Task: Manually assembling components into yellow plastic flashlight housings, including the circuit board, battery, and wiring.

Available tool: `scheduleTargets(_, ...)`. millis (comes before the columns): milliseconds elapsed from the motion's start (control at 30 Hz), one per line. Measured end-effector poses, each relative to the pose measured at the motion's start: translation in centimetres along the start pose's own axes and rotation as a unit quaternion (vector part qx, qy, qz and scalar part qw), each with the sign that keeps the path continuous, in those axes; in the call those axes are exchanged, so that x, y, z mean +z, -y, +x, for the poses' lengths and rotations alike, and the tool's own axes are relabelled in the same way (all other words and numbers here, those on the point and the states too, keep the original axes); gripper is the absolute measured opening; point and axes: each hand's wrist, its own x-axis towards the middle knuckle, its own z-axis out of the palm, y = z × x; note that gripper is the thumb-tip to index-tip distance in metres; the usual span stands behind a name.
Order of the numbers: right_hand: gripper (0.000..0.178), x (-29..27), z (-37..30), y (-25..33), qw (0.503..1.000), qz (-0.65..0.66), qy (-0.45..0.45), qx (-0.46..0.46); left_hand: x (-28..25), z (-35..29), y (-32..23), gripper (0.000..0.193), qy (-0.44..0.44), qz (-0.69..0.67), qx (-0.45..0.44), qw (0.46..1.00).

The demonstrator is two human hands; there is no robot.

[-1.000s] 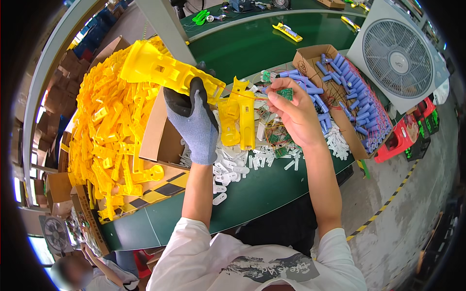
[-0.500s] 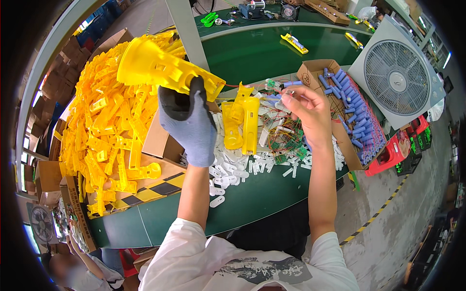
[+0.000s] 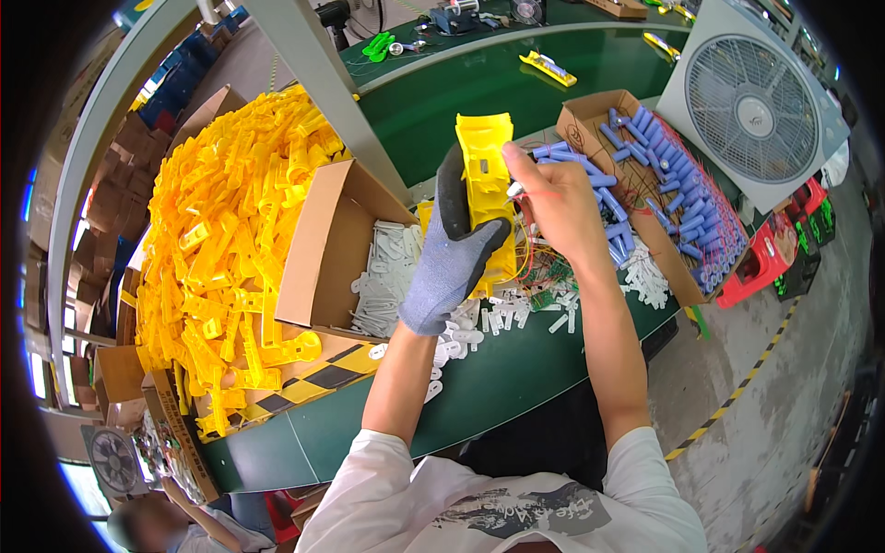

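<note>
My left hand [image 3: 441, 272], in a grey-blue glove with black fingers, is closed round a yellow plastic housing half [image 3: 486, 166]. The open, hollow side of that shell faces up. My bare right hand [image 3: 564, 212] is beside its right edge, fingers pinched on a small pale part [image 3: 514, 190] with a red wire [image 3: 542, 194]. Exactly what this part is cannot be made out. Below my hands lie small white plastic pieces [image 3: 458, 339] and green circuit boards with wires [image 3: 546, 300]. More yellow plastic shows under the held housing, partly hidden.
A large heap of yellow housings [image 3: 240, 212] fills the left. Next to it stands a cardboard box [image 3: 309, 244] with white pieces. Blue cylindrical cells [image 3: 682, 198] lie in a carton at right, near a box fan [image 3: 756, 120]. A metal post [image 3: 323, 88] rises behind; another person [image 3: 198, 525] sits lower left.
My left hand has moved right and turned the yellow housing upright, hollow side up. My right hand has come in beside it with the wired part. The whole view has shifted slightly.
</note>
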Motion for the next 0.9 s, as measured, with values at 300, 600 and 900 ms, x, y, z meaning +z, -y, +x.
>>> scheduleTargets(300, 0.056, 0.0, -0.2, -0.3, 0.997, 0.028, -0.023, -0.065, 0.8, 1.3, 1.7, 0.043, -0.116, 0.015, -0.003, 0.993)
scheduleTargets(600, 0.02, -0.6, -0.1, -0.2, 0.973, 0.181, 0.118, -0.081, -0.3, 1.3, 0.6, 0.042, -0.147, 0.048, 0.062, 0.986)
scheduleTargets(900, 0.014, -1.9, 0.0, -0.3, 0.974, 0.188, 0.108, -0.069, -0.1, 0.9, 0.0, 0.055, -0.02, -0.116, -0.006, 0.993)
